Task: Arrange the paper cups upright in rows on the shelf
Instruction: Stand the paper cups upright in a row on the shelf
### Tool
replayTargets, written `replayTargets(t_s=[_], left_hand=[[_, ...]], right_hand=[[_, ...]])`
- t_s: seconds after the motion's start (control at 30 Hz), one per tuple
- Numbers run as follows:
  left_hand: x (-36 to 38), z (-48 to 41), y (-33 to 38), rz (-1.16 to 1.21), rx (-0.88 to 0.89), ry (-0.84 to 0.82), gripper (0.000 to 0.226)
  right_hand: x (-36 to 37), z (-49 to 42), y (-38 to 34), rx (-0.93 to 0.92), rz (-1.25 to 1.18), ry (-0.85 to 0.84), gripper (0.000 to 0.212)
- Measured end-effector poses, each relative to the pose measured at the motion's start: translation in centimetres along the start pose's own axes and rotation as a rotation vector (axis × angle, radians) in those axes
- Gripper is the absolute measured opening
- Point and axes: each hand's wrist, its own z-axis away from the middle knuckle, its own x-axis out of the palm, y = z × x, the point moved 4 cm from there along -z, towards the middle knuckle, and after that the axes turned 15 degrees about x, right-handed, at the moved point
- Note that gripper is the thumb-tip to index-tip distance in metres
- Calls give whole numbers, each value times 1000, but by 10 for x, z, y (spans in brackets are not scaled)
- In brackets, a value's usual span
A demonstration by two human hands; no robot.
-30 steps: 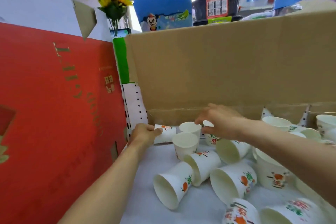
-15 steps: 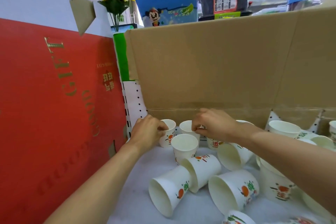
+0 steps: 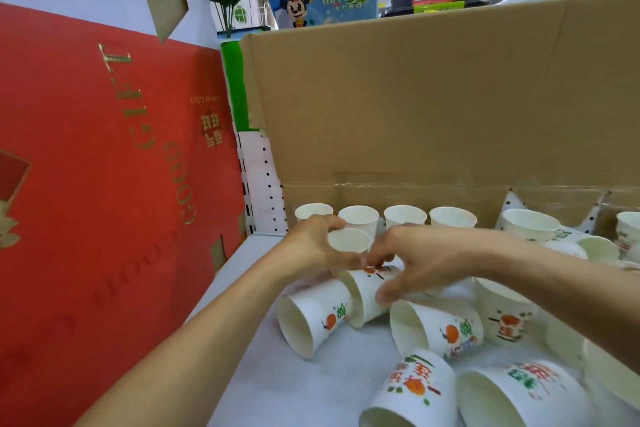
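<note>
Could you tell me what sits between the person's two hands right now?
In the head view, one upright paper cup stands between the left hand and the right hand, just in front of the back row of cups.

The lower wall of the upright paper cup (image 3: 349, 240) is hidden behind the left hand (image 3: 313, 246). The tipped cup (image 3: 369, 291) is partly covered by the right hand (image 3: 420, 260). Cups at the right edge (image 3: 628, 229) are cut off.
</note>
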Motion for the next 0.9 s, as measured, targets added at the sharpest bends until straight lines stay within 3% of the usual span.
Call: replayTargets(t_s=[0.13,0.27,0.43,0.57,0.7,0.9], left_hand=[[-5,8,-1,-38,-3,56,68],[-20,20,-20,-115,-113,157,83],[-33,38,-27,-99,-152,235,42],[-35,43,-24,-81,-117,254,53],[-37,41,-31,-96,-126,238,55],[-37,42,-29,-23,-108,261,73]], right_hand=[[10,1,-7,-6,-54,-87,53],[18,-8,-18,32,38,-41,76],[25,-17,-26,32,82,7,78],[4,-20,-9,109,-1,119,72],[-14,-25,6,175,-245,222,79],[3,-41,-5,159,-430,215,82]])
